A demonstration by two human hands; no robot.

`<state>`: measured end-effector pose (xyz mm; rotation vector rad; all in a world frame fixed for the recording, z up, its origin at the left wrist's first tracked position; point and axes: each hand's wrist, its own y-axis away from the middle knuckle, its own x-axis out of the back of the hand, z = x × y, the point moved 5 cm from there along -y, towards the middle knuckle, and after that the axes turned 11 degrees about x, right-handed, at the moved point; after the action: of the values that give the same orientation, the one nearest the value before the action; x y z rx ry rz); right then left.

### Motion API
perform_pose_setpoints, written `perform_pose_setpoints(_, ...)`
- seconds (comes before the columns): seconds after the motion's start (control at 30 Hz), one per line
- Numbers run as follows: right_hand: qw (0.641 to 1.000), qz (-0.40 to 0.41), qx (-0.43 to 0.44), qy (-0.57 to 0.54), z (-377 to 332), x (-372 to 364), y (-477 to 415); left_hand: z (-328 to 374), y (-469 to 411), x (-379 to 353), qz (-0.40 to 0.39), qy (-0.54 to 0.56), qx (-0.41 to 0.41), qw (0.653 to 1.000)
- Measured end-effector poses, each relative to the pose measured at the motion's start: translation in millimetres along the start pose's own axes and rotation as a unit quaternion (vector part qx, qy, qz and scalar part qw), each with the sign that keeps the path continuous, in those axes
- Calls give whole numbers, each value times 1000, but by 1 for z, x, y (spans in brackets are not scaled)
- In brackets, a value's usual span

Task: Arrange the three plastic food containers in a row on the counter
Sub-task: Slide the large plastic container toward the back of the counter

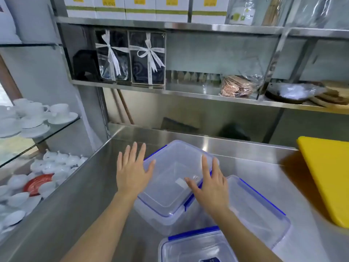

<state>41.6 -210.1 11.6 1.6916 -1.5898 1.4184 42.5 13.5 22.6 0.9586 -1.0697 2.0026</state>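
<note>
Steel covers nearly everything here: a brushed stainless-steel counter [79, 195] runs from the near edge to a low back wall, and two stainless-steel shelves [188, 91] hang above it at the far side. To the left, glass shelving [56, 129] carries white china cups and saucers [37, 114]. At the right edge of the counter lies one thick yellow plastic cutting board [328, 178]. On the lower steel shelf stand two dark gift boxes tied with white ribbon [130, 57].

Three clear plastic food containers with blue latches sit clustered near the middle of the counter, not in a row. The large lidded container [170, 188] is farthest; a second container [260, 216] lies just right of it and touching it; a third container [190, 248] sits nearest, cut off by the bottom edge.

The left hand [132, 171] hovers at the large container's left rim, fingers spread flat. The right hand [211, 184] rests on its lid at the right side, fingers likewise spread, gripping nothing.
</note>
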Motion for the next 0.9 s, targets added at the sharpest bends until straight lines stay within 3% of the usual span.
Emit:
perform_pose_setpoints(0.13, 989, -65, -89, -95, 8, -33, 13, -26, -1, -26, -80, -28, 55, 995)
perform_pose_setpoints(0.23, 942, -67, -182, -274, 9, -54, 17, -37, -2, -40, -149, -34, 78, 985)
perform_pose_setpoints(0.33, 927, -77, -209, -302, 10, -67, 12, -44, -2, -44, -200, 0, 119, 973)
perform_pose_setpoints(0.6, 923, -142, -197, -300, 20, -77, -27, -51, 6, -40, -161, 16, 172, 972)
perform_pose_setpoints(0.9, 931, -152, -179, -278, 18, -95, -74, -50, 10, -41, -101, 4, 189, 977)
